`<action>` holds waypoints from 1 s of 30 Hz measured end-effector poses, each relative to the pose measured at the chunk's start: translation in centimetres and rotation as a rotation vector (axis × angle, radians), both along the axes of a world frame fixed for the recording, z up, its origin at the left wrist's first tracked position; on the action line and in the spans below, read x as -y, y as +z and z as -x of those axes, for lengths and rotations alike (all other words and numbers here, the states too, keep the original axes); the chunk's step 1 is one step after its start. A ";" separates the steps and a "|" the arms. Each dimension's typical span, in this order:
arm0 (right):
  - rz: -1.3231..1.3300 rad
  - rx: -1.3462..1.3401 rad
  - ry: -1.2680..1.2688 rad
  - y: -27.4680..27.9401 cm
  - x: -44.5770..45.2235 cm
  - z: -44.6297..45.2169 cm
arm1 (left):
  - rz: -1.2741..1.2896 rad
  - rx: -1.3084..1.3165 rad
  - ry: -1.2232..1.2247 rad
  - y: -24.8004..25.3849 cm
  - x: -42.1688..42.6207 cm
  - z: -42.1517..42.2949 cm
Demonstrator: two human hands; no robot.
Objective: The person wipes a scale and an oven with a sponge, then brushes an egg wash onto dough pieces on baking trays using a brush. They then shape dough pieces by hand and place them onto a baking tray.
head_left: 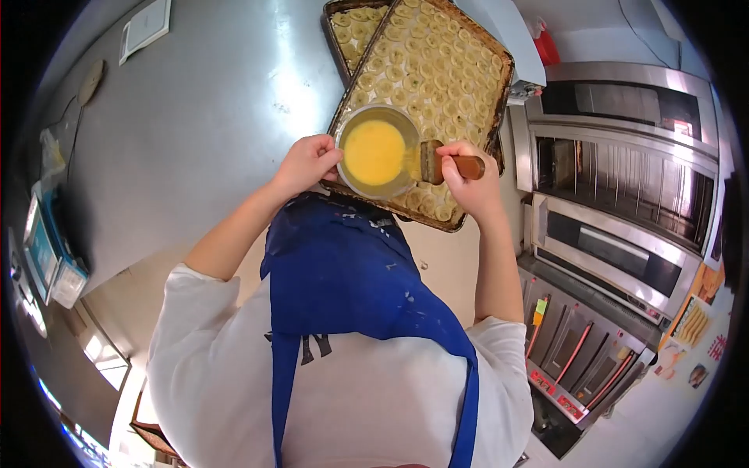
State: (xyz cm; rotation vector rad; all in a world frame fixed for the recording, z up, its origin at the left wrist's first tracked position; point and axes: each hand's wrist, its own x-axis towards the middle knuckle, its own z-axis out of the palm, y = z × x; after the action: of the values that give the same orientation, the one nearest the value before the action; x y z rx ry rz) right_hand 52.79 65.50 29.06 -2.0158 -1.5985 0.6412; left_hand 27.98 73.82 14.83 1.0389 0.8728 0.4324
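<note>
Clock centred on the bowl. White shirt [374, 390] and blue apron [351, 265] are seen nearest, at 6 o'clock; pale marks are shown on the apron. The metal bowl [348, 173] is placed over the near end of a dark-rimmed tray [437, 225]; whether it is rested on the tray or held above it cannot be told. Yellow liquid [373, 152] is contained in it. Its rim is gripped at 9 o'clock by the left hand [310, 164], thumb and fingers closed on the edge. At 3 o'clock the wooden handle of a flat brush [431, 162] is grasped by the right hand [470, 178], fingers wrapped; bristles are pointed at the bowl, contact with the rim unclear. Beyond, toward 1 o'clock, the tray is covered with rows of pale rounds [437, 70]. A second tray [333, 39] is partly overlapped by it, near 12, with similar rounds. Grey table [195, 117] is seen at 9 to 10, with a white device [146, 30] set far off at 10. Stacked ovens [616, 175] are located at 3.
</note>
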 end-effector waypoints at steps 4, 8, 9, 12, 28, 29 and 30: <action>-0.009 -0.203 0.020 1.5 0.4 -1.9 | 0.003 -0.052 0.034 0.7 1.7 -1.5; -0.065 -0.583 0.030 -0.8 1.4 -7.2 | -0.009 -0.100 0.139 0.7 4.4 -4.2; -0.123 -0.683 -0.007 -2.3 1.6 -8.5 | 0.033 -0.054 0.226 0.2 5.4 -5.3; -0.140 -1.041 -0.263 -6.4 1.0 -11.7 | 0.073 -0.052 0.384 -0.6 8.7 -8.5; 0.413 -1.705 -0.146 -7.7 2.6 -20.1 | 0.135 0.023 0.866 -2.0 22.4 -19.3; 0.334 -1.744 -0.055 -7.2 2.5 -20.6 | 0.129 0.031 0.875 -1.8 23.2 -19.3; 0.293 -1.813 -0.055 -7.3 2.0 -21.3 | 0.108 0.031 0.886 -1.2 23.7 -19.2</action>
State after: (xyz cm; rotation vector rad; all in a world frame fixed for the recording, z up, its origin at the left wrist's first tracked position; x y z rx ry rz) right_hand 74.10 63.50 21.79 -0.7395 -0.2814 1.8939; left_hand 47.17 50.09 13.65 0.4946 1.2932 1.1218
